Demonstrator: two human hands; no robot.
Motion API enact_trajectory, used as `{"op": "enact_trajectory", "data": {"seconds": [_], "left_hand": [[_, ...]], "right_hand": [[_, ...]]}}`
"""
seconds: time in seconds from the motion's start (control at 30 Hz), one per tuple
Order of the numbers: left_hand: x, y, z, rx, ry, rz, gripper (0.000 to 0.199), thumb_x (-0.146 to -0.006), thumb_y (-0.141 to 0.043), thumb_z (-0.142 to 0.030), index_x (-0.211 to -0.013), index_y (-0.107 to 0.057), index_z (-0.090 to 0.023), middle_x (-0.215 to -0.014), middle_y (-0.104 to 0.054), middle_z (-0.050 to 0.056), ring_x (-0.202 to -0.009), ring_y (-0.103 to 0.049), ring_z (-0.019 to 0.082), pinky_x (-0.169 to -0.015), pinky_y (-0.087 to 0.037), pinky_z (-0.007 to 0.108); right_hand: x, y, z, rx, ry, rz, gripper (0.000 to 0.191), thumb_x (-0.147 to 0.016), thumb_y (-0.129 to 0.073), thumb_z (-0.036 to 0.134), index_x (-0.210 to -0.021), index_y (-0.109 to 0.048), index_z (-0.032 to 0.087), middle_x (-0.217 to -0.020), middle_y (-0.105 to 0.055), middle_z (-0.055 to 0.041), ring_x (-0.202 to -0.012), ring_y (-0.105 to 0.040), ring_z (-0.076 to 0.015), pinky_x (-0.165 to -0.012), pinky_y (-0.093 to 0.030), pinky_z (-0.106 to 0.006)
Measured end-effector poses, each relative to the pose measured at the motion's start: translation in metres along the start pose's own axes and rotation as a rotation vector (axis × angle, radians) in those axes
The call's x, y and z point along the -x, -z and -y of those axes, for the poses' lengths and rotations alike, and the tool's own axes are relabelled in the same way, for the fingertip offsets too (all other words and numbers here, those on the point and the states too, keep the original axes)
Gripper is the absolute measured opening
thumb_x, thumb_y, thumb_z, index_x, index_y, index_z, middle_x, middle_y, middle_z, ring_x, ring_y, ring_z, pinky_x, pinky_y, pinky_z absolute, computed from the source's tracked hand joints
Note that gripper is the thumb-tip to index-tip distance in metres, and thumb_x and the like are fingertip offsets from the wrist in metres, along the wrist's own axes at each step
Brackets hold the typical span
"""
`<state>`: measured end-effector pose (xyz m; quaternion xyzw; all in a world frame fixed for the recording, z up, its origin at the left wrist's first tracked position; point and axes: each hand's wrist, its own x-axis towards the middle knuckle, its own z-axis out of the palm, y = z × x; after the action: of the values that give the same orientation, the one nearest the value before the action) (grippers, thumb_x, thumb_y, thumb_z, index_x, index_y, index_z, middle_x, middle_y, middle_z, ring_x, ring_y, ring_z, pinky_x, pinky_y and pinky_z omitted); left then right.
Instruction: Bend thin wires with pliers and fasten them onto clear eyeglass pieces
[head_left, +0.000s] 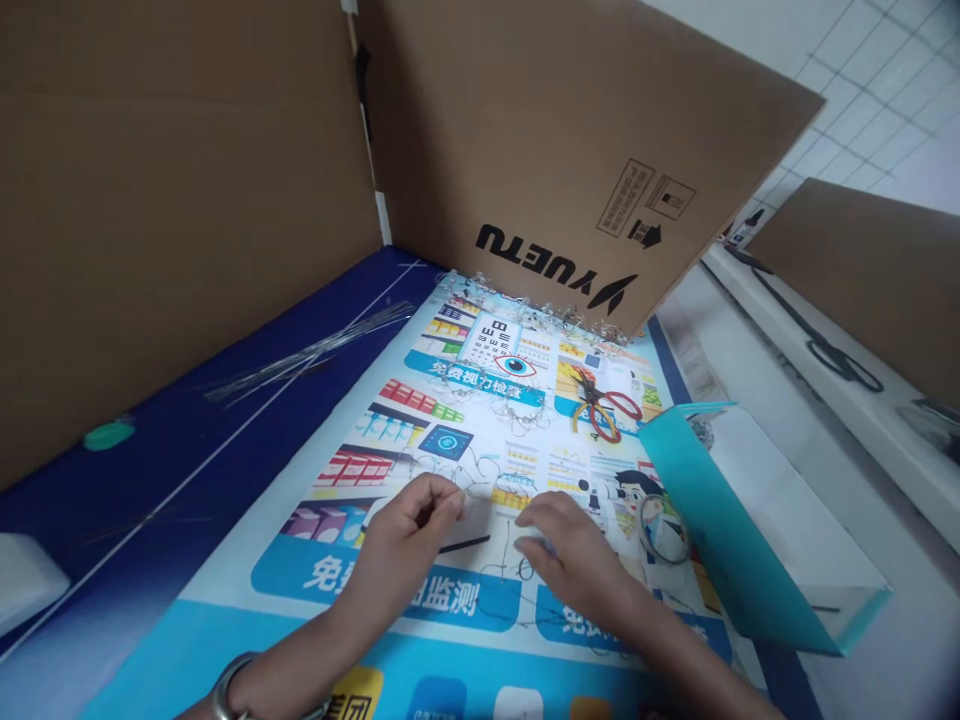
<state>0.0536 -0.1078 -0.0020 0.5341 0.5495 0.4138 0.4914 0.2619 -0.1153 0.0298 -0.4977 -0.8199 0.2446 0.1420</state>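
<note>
Wire [508,535] lies between the hands, nearer the person than the scissors [596,405] and left of them. It is fine and springy-looking, so a careless pull could tangle it with the curled strands [480,470] farther left of the scissors. Its thinness against the printed sheet [480,665] could also cause a missed pinch.

The left hand [409,530] has its grip closed, thumb and forefinger tips together; whether a strand sits between them, I cannot tell. The right hand [566,555] has its grip slightly open, tips apart, with nothing clearly held. If it closes off-line, it could nudge the wire away.

Outward, the ring [643,530] and the teal box [705,530] are to the right of the scissors, on their near side; a wide right forearm swing might knock either. Loose clippings [551,318] lie beyond the scissors, and a sweep could scatter them.
</note>
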Motion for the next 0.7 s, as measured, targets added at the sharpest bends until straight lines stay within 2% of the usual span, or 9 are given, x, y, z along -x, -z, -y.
{"op": "enact_trajectory", "data": {"seconds": [0.1, 0.2, 0.27, 0.3, 0.37, 0.47, 0.53, 0.7], "left_hand": [[0.002, 0.000, -0.003, 0.012, -0.007, 0.017, 0.018, -0.083, -0.047, -0.034, -0.077, -0.053, -0.018, -0.067, -0.056, -0.002, -0.060, -0.049, 0.012, -0.055, -0.039, 0.021], [0.003, -0.001, -0.004, 0.024, -0.017, 0.016, 0.017, -0.083, -0.047, -0.034, -0.078, -0.053, -0.018, -0.069, -0.056, -0.001, -0.064, -0.051, 0.013, -0.060, -0.041, 0.022], [0.003, 0.000, -0.003, 0.026, -0.017, 0.013, 0.017, -0.083, -0.048, -0.034, -0.078, -0.053, -0.018, -0.070, -0.057, -0.001, -0.067, -0.053, 0.014, -0.063, -0.042, 0.022], [0.002, 0.000, -0.002, 0.027, -0.015, 0.013, 0.017, -0.082, -0.049, -0.034, -0.078, -0.053, -0.018, -0.070, -0.057, -0.001, -0.068, -0.053, 0.014, -0.064, -0.042, 0.023], [0.002, 0.000, -0.001, 0.032, -0.007, 0.018, 0.018, -0.082, -0.049, -0.035, -0.078, -0.053, -0.018, -0.071, -0.058, -0.001, -0.070, -0.054, 0.015, -0.064, -0.042, 0.022], [0.003, 0.001, -0.001, 0.039, 0.012, 0.030, 0.018, -0.082, -0.050, -0.036, -0.078, -0.054, -0.019, -0.073, -0.058, 0.000, -0.071, -0.053, 0.015, -0.059, -0.041, 0.021], [0.003, 0.000, -0.001, 0.043, 0.018, 0.038, 0.018, -0.082, -0.050, -0.036, -0.078, -0.054, -0.019, -0.072, -0.057, 0.000, -0.070, -0.053, 0.015, -0.055, -0.039, 0.020], [0.003, 0.000, 0.001, 0.031, 0.043, 0.055, 0.020, -0.082, -0.049, -0.038, -0.079, -0.053, -0.019, -0.070, -0.055, -0.001, -0.063, -0.048, 0.013, -0.052, -0.036, 0.020]], "right_hand": [[0.011, -0.010, 0.011, 0.014, 0.095, 0.054, 0.029, -0.082, -0.053, 0.033, -0.107, -0.053, 0.020, -0.107, -0.052, -0.0084, -0.102, -0.043, -0.0210, -0.089, -0.035, -0.035], [0.015, -0.025, 0.024, 0.061, 0.136, 0.087, 0.054, -0.074, -0.057, 0.052, -0.116, -0.048, 0.020, -0.119, -0.045, -0.0106, -0.108, -0.038, -0.0252, -0.092, -0.031, -0.040], [0.015, -0.038, 0.030, 0.125, 0.183, 0.093, 0.066, -0.067, -0.057, 0.062, -0.117, -0.047, 0.019, -0.119, -0.044, -0.0115, -0.108, -0.036, -0.0274, -0.092, -0.030, -0.043], [0.014, -0.045, 0.031, 0.170, 0.212, 0.087, 0.066, -0.067, -0.056, 0.064, -0.115, -0.048, 0.020, -0.118, -0.044, -0.0117, -0.109, -0.035, -0.0282, -0.093, -0.029, -0.044], [0.015, -0.059, 0.030, 0.250, 0.243, 0.079, 0.049, -0.073, -0.055, 0.058, -0.105, -0.052, 0.021, -0.109, -0.049, -0.0087, -0.104, -0.038, -0.0255, -0.089, -0.032, -0.042], [0.023, -0.070, 0.019, 0.355, 0.216, 0.047, 0.010, -0.084, -0.051, 0.029, -0.087, -0.055, 0.020, -0.091, -0.053, -0.0049, -0.092, -0.042, -0.0204, -0.080, -0.037, -0.036], [0.033, -0.069, 0.008, 0.394, 0.168, 0.008, 0.006, -0.084, -0.049, 0.018, -0.082, -0.055, 0.019, -0.086, -0.053, -0.0049, -0.088, -0.042, -0.0196, -0.078, -0.037, -0.036], [0.069, -0.042, -0.028, 0.378, 0.070, -0.075, 0.009, -0.084, -0.046, 0.014, -0.082, -0.055, 0.017, -0.089, -0.053, -0.0069, -0.089, -0.044, -0.0202, -0.080, -0.038, -0.036]]}}
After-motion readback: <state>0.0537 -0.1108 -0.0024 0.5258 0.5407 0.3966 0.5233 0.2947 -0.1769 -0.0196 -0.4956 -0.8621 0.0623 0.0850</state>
